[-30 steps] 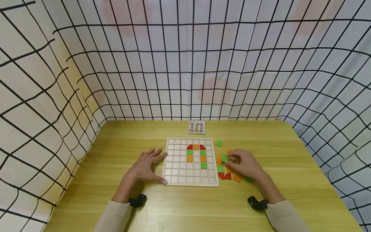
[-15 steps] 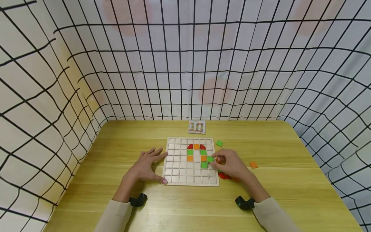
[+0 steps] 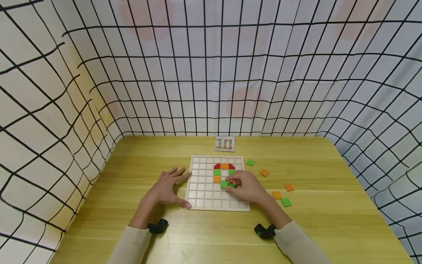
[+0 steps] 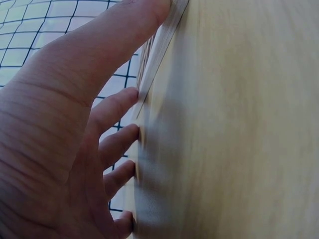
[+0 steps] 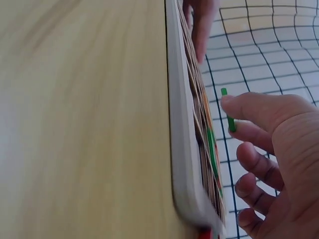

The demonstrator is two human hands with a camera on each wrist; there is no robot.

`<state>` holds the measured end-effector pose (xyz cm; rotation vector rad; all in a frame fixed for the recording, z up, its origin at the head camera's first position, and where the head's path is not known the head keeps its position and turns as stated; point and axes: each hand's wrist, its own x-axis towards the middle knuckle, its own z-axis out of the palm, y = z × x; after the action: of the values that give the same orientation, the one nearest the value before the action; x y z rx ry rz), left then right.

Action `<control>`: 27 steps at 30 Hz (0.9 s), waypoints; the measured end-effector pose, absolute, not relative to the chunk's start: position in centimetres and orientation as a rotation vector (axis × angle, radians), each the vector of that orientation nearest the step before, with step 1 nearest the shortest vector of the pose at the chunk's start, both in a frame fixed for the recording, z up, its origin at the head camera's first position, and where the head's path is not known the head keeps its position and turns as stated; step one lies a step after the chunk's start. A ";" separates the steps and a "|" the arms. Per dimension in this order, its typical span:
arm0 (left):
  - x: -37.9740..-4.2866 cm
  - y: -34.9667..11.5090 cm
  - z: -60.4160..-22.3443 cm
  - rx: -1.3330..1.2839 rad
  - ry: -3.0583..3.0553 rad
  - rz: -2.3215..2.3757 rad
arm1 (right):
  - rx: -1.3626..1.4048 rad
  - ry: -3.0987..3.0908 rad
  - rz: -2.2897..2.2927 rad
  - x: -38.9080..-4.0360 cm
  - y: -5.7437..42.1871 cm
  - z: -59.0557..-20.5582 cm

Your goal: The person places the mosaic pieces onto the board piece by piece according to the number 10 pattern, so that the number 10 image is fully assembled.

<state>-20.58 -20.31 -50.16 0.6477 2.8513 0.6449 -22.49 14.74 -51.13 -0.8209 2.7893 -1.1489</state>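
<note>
My right hand (image 3: 248,186) pinches a green square tile (image 3: 224,183) between thumb and fingers over the wooden grid board (image 3: 200,194). In the right wrist view that tile (image 5: 231,124) stands on edge, apart from the board's surface. Red quarter-round, orange and green tiles form an arch on the grid, its top row holding an orange tile (image 3: 224,166) between two red ones. The arch's right leg is partly hidden by my right hand. My left hand (image 3: 166,187) lies spread on the table, thumb and index fingertip touching the board's left edge.
A small patterned card (image 3: 225,144) lies behind the board. Loose tiles lie right of it: a green one (image 3: 250,162) at the back, an orange one (image 3: 264,172), and several more near the right forearm. A white cloth with black grid lines (image 3: 214,91) encloses the table.
My right hand has carried the green tile left from the loose pile to over the board, uncovering tiles on the right. The left hand stays at the board's edge.
</note>
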 end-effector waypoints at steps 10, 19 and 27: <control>-20.6 -20.5 -50.3 0.659 2.860 0.642 | -0.774 2.820 -1.019 -22.8 12.7 -51.4; -20.8 -20.6 -50.7 0.645 2.855 0.632 | -0.789 2.826 -1.005 -22.6 12.2 -51.5; -20.9 -20.6 -50.6 0.646 2.857 0.638 | -0.790 2.832 -0.994 -22.4 12.0 -51.3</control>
<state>-20.87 -20.56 -50.64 0.6458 2.8570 0.6382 -22.44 12.01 -51.30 -0.7905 2.8320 -0.9935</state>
